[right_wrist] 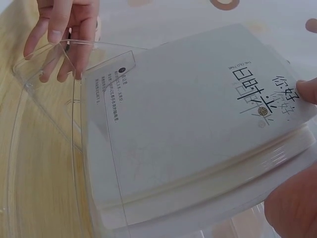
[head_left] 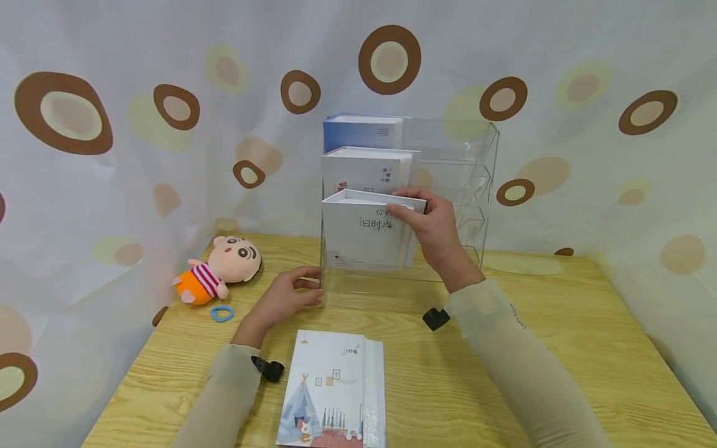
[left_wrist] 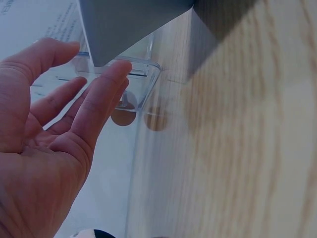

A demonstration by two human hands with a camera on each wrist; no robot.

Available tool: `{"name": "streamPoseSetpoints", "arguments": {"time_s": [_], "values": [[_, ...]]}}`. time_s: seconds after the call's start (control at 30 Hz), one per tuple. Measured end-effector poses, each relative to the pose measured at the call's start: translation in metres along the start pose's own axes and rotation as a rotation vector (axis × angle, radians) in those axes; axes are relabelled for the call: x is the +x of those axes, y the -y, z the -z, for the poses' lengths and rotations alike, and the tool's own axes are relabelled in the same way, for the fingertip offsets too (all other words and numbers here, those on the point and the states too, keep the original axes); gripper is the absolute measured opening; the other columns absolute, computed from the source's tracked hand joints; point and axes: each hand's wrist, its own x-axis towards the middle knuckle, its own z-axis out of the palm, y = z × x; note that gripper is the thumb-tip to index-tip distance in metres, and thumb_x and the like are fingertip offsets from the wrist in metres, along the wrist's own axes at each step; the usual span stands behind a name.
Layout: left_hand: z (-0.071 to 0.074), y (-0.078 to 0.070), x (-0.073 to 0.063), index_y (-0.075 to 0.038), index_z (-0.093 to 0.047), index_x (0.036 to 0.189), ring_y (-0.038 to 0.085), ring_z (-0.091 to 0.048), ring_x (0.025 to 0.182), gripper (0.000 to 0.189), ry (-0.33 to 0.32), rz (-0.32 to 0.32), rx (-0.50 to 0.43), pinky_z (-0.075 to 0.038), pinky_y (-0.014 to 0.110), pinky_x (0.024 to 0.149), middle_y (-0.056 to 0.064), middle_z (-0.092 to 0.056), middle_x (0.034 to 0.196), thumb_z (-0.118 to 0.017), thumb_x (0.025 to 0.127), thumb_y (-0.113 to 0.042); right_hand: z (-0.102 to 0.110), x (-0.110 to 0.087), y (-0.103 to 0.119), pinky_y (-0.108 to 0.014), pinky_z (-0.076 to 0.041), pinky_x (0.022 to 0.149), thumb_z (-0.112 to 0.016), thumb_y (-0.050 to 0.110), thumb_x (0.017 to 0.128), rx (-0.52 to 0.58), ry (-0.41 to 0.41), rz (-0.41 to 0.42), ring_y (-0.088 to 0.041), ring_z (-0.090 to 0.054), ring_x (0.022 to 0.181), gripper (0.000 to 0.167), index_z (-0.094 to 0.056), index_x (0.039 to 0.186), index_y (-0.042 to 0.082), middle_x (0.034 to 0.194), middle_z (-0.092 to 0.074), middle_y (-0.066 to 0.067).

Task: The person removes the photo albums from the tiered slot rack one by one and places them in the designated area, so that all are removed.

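Observation:
My right hand (head_left: 434, 227) grips a white photo album (head_left: 364, 233) by its upper right edge, thumb on the front cover and fingers behind. The album's lower end is inside the front tier of a clear acrylic rack (head_left: 364, 292); in the right wrist view, a transparent panel (right_wrist: 111, 163) crosses its cover. My left hand (head_left: 285, 295) is at the rack's lower left side. Its fingers (left_wrist: 94, 106) are spread and nearly straight around the rack's corner; whether they touch it I cannot tell.
Behind stand another white album (head_left: 364, 168) and a blue-edged one (head_left: 358, 130) in the rack. An album with a tent drawing (head_left: 325, 386) lies on the table in front. To the left are a plush doll (head_left: 224, 267) and a blue ring (head_left: 222, 313).

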Motion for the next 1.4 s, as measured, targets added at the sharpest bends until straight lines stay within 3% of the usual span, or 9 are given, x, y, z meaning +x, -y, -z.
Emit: {"name": "streamPoseSetpoints", "arguments": {"time_s": [0.53, 1.4], "values": [[-0.001, -0.004, 0.001, 0.0, -0.052, 0.165, 0.043, -0.064, 0.143, 0.06, 0.001, 0.015, -0.005, -0.071, 0.043, 0.103, 0.028, -0.057, 0.162, -0.072, 0.109, -0.008, 0.004, 0.0, 0.008, -0.026, -0.067, 0.087, -0.086, 0.013, 0.098, -0.005, -0.017, -0.009, -0.011, -0.077, 0.102, 0.017, -0.08, 0.11, 0.022, 0.113, -0.077, 0.009], [-0.001, 0.0, 0.002, -0.002, -0.051, 0.166, 0.044, -0.061, 0.147, 0.061, -0.002, 0.018, 0.011, -0.071, 0.038, 0.102, 0.026, -0.054, 0.166, -0.071, 0.109, -0.009, 0.002, 0.0, 0.023, -0.025, -0.067, 0.086, -0.087, 0.014, 0.098, -0.026, -0.017, 0.03, -0.01, -0.08, 0.099, 0.018, -0.081, 0.115, 0.014, 0.108, -0.078, 0.008]]}}
